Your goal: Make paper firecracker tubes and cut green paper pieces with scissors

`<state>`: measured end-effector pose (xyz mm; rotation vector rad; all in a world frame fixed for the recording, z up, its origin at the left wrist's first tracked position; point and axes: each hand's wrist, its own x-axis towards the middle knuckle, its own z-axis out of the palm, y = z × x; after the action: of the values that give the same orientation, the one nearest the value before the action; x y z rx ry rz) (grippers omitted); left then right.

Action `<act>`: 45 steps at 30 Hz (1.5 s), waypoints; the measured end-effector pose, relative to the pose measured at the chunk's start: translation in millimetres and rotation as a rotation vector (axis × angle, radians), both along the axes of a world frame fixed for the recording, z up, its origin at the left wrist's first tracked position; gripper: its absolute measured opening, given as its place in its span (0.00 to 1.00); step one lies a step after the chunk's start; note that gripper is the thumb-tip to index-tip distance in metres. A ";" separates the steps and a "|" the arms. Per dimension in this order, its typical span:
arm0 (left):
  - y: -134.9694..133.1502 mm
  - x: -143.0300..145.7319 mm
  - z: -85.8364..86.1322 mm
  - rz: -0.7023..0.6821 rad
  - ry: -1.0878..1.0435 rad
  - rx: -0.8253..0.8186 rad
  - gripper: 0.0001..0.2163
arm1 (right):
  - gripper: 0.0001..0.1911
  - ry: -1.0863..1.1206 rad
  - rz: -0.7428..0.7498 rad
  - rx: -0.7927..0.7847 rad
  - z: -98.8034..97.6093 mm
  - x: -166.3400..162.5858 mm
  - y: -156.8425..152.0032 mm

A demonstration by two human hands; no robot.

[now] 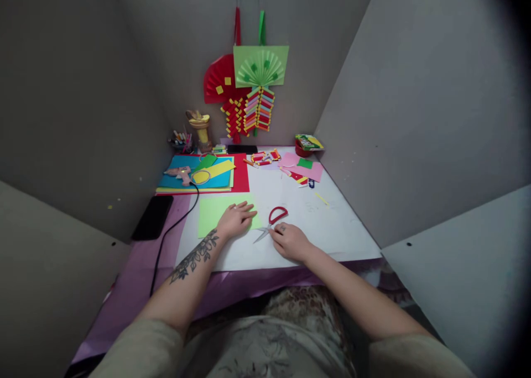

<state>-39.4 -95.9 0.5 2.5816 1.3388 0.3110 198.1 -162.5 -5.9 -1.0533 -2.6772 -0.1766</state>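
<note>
My left hand (236,219) lies flat, fingers stretched out, on a light green sheet of paper (211,211) on the white table top (340,223). My right hand (290,241) rests just right of it, fingers curled, touching the blades of red-handled scissors (274,219) that lie on the table. Whether the right hand grips the scissors I cannot tell.
A stack of coloured paper (207,173) with a glue gun (179,172) lies at the back left. A black phone (152,216) sits at the left edge, a cable running past it. Paper decorations (251,85) hang on the back wall. Pink paper (307,169) and scraps lie back right.
</note>
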 end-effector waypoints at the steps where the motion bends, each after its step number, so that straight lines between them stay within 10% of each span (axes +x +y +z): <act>1: 0.0 0.0 0.1 0.000 0.001 -0.002 0.18 | 0.16 -0.007 0.001 0.000 -0.1 -0.4 -0.2; 26: 4.7 -15.9 6.6 0.014 0.082 -0.091 0.21 | 0.19 0.228 -0.071 -0.256 8.8 18.7 -18.1; 45: -3.9 -17.8 3.8 0.104 0.086 -0.036 0.22 | 0.20 0.244 0.047 -0.039 -8.4 0.6 -17.6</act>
<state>-57.1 -99.8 4.3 2.5276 1.4965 0.1934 198.7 -180.1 -14.2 -0.9541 -2.4910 0.0130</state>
